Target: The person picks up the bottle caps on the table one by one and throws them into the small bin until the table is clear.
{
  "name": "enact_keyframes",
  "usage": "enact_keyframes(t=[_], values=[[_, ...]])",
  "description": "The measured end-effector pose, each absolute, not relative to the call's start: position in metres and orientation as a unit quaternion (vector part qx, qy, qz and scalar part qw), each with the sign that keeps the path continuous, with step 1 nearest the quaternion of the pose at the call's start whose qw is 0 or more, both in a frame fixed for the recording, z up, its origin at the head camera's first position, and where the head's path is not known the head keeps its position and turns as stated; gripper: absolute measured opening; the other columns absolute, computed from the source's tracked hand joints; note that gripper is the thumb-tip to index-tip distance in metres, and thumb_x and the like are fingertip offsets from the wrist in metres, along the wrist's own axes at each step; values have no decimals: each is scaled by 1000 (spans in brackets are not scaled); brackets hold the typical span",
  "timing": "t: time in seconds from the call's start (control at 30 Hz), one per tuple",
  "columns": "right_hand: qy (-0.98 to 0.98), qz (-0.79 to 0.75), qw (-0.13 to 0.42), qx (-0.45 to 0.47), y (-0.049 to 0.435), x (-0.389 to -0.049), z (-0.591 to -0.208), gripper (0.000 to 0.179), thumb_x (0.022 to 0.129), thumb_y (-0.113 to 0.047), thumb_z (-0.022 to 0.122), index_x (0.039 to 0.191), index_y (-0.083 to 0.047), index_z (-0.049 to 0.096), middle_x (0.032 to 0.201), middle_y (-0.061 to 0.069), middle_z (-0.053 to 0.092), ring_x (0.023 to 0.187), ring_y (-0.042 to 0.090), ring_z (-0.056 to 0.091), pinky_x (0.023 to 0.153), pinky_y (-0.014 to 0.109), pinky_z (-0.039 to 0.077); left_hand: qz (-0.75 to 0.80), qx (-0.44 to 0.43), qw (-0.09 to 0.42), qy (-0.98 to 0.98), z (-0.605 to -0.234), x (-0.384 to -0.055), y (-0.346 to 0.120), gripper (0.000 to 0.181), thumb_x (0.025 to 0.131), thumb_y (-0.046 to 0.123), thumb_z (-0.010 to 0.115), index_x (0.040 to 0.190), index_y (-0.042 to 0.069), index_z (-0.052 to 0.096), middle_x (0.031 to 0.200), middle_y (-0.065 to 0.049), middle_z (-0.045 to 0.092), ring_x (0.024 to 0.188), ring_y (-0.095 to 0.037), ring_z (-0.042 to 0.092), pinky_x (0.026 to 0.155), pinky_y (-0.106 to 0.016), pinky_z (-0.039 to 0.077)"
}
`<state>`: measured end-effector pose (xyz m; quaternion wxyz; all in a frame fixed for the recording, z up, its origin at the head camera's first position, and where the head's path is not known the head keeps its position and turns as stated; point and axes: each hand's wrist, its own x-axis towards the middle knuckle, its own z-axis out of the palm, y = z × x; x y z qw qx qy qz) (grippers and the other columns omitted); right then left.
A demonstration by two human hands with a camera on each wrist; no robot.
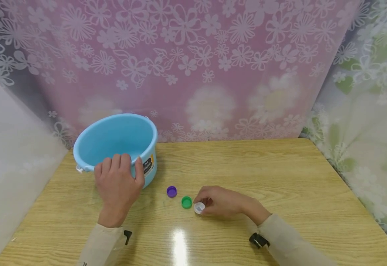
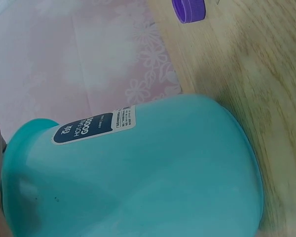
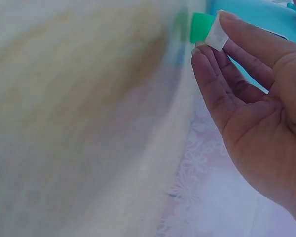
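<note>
My left hand grips the near rim of a light blue bucket, fingers over the edge and thumb on the right. The bucket's labelled side fills much of the left wrist view. Between its thumb and fingers, my right hand pinches a white bottle cap, tilted in the right wrist view. Just left of it lies a green bottle cap, open side up. Farther left, closer to the bucket, is a purple bottle cap.
A wood-grain table carries the bucket and the caps. Behind it hangs a pink flowered curtain. A pale flowered cloth runs along the right edge, and white cloth along the left.
</note>
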<state>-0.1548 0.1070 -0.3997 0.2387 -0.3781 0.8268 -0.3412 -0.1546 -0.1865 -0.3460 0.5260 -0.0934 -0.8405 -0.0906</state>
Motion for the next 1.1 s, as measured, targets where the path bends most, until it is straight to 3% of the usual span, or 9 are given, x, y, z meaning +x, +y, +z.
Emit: enact_keyframes(t=[0.33,0.53,0.83,1.1], values=[[820,-370,212,-382,105,-169,-376,31,91,-13,64,122,-6,62,111,-3,56,97,10,58,87,24,47,-89,-94,532,-837,-344,-154,-186,35,88,31,49,66,5,40,59,-8,33,54,-32,34,60,-47,32],[831,-386,159,-367,105,-177,-368,36,92,-20,64,126,-11,59,113,-6,55,99,10,58,88,27,48,-84,-93,527,-840,-345,-154,-187,36,89,32,47,66,5,39,59,-9,34,54,-32,34,59,-47,32],[822,-472,50,-315,97,-187,-353,39,90,-15,66,127,-7,58,113,3,59,99,18,58,85,29,50,-85,-92,522,-843,-349,-156,-188,36,90,33,47,68,4,42,60,-10,37,55,-32,35,61,-47,33],[800,-551,5,-238,81,-201,-347,38,90,-17,66,126,-8,59,109,6,61,97,19,59,81,31,52,-89,-93,517,-846,-350,-156,-189,37,90,34,46,68,5,42,60,-10,37,55,-32,34,60,-47,32]])
